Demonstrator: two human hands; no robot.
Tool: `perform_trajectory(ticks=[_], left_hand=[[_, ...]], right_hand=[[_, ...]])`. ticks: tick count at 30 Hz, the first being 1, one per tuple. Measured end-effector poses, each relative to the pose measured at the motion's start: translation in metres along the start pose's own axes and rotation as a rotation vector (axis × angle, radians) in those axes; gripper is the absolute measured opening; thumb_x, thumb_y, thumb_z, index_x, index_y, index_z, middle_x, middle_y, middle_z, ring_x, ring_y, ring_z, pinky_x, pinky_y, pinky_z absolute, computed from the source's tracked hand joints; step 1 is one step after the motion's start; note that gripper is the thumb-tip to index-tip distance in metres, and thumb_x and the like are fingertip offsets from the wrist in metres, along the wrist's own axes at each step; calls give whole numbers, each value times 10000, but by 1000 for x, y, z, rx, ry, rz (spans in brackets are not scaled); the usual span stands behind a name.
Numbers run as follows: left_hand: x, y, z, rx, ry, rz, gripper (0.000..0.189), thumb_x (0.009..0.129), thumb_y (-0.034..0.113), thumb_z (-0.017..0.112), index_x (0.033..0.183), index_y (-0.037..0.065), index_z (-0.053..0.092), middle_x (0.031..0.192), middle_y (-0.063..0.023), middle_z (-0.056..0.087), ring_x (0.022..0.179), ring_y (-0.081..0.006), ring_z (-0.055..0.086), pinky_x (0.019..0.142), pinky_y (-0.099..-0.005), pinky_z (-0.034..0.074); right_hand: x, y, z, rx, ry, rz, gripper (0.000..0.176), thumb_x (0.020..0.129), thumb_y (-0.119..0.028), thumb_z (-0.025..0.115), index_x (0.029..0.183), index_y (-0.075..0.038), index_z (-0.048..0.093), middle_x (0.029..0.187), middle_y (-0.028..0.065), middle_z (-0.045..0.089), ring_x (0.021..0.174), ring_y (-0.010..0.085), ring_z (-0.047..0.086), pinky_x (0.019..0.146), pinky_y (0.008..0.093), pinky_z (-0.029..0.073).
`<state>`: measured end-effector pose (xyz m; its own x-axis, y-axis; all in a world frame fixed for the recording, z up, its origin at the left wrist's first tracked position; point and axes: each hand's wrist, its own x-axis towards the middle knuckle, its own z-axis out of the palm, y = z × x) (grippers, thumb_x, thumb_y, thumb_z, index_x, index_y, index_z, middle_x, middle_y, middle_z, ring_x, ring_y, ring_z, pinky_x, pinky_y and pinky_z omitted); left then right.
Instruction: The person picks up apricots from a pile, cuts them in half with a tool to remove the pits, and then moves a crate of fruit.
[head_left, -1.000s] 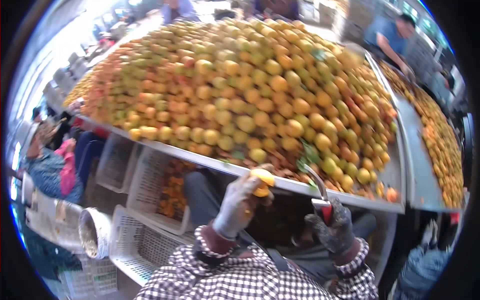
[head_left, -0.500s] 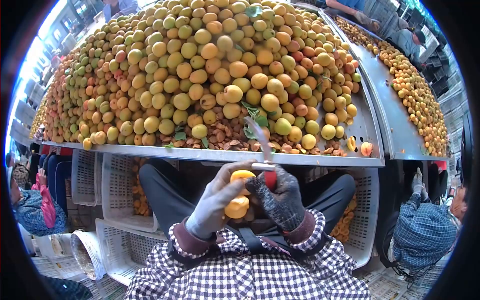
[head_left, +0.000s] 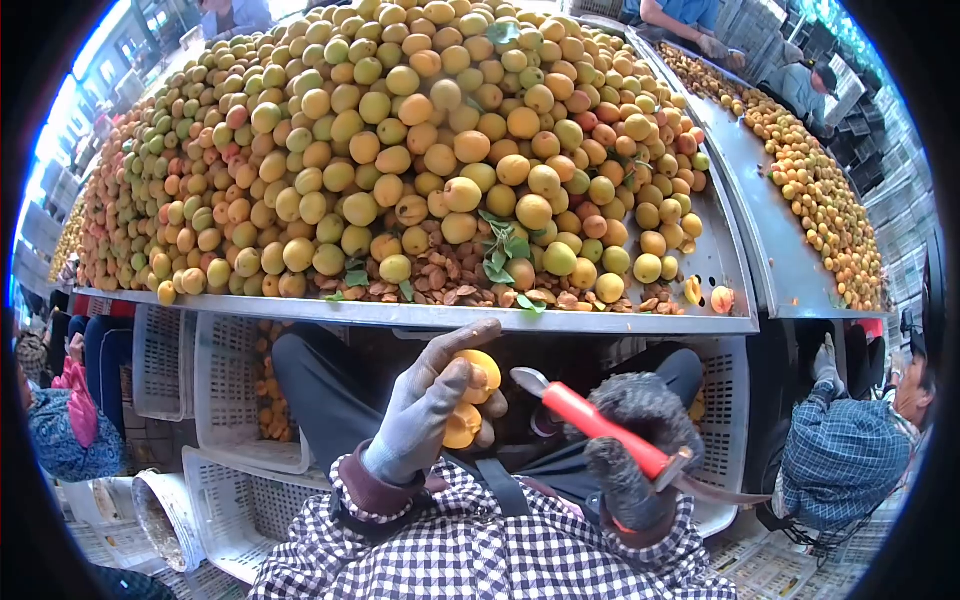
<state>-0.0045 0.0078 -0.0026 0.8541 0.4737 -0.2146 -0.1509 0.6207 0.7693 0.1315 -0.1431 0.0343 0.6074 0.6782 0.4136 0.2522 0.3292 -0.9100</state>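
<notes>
My left hand [head_left: 415, 415], in a grey glove, holds an apricot [head_left: 478, 375] split in two, its cut faces showing between thumb and fingers. To the right, my right hand [head_left: 640, 440], in a dark knitted glove, is wrapped round a red-handled tool [head_left: 605, 425]. A small metal spoon-like tip sticks out at its left end, and a curved blade points right from the other end. Beyond both hands, apricot stones [head_left: 440, 275] lie along the front of a large heap of apricots [head_left: 370, 150].
The metal table's edge [head_left: 420, 316] runs in front of my knees. White crates [head_left: 235, 400] with apricot halves stand on both sides of my legs. A white bucket [head_left: 165, 515] is at lower left. Co-workers sit at left, at right [head_left: 845, 450] and across the tables.
My right hand has moved right, away from the apricot, and the tool has turned so its spoon-like end faces left. The apricot halves have opened apart in my left hand.
</notes>
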Motion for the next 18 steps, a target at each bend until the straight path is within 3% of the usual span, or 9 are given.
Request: perform_trajectory(ticks=[1, 3, 6, 9, 10, 11, 14, 15, 18], left_hand=[[-1, 0, 1, -5, -4, 10, 522, 960, 325, 527, 1358, 18, 389, 969, -99, 556, 812, -154, 609, 605, -248, 546], [-4, 2, 2, -13, -9, 18, 517, 963, 334, 519, 1354, 19, 391, 969, -98, 557, 811, -152, 609, 613, -248, 548], [-10, 7, 3, -4, 40, -27, 473, 945, 198, 553, 1349, 19, 384, 973, -88, 559, 818, -122, 598, 624, -232, 528], [-13, 2, -2, 125, -25, -1, 608, 776, -65, 606, 1331, 14, 372, 975, -103, 577, 760, -106, 592, 609, -203, 499], [-12, 1, -2, 124, -26, -2, 608, 776, -65, 606, 1331, 14, 372, 975, -103, 577, 760, -106, 592, 609, -203, 499], [-11, 0, -3, 228, -23, -1, 595, 783, -53, 611, 1324, 16, 374, 978, -97, 572, 753, -97, 588, 602, -201, 497], [-12, -1, -7, 320, -14, -26, 530, 817, -71, 561, 1303, 38, 377, 1019, -63, 557, 687, -49, 528, 586, -186, 465], [-11, -1, -10, 273, -32, -37, 528, 818, -65, 565, 1302, 39, 380, 1015, -63, 558, 676, -53, 531, 584, -189, 467], [-10, 8, -19, 217, -86, -88, 525, 797, -42, 609, 1279, 24, 414, 999, -61, 565, 704, -65, 555, 574, -194, 473]], right_hand=[[-1, 8, 0, -124, -38, -111, 271, 775, -92, 721, 985, 16, 588, 933, 132, 612, 818, 236, 584, 745, 366, 488], [-5, 2, 3, -235, -114, 34, 224, 801, -74, 696, 969, 36, 598, 954, 149, 628, 799, 227, 623, 718, 346, 519], [-11, -7, 9, -170, -140, 235, 197, 821, -50, 668, 977, 50, 600, 976, 168, 634, 798, 229, 654, 706, 330, 547], [-1, -12, 2, -76, -201, 388, 185, 837, -37, 648, 992, 55, 604, 993, 184, 635, 828, 242, 673, 715, 323, 564], [6, -11, -1, -105, -278, 414, 183, 842, -35, 642, 998, 54, 608, 1000, 189, 636, 852, 250, 677, 725, 324, 569], [10, -9, 1, -225, -356, 279, 176, 845, -29, 634, 1000, 52, 608, 986, 189, 640, 847, 249, 682, 710, 314, 572], [19, -4, 4, -176, -408, 358, 184, 830, -19, 648, 994, 55, 611, 951, 182, 648, 790, 244, 686, 687, 304, 572], [12, 5, 6, -6, -272, 491, 208, 826, -64, 666, 983, 60, 610, 880, 169, 656, 710, 230, 681, 625, 298, 577], [27, 21, 1, 263, -190, 736, 245, 823, -121, 677, 971, 61, 607, 817, 161, 653, 645, 224, 667, 550, 291, 574]])
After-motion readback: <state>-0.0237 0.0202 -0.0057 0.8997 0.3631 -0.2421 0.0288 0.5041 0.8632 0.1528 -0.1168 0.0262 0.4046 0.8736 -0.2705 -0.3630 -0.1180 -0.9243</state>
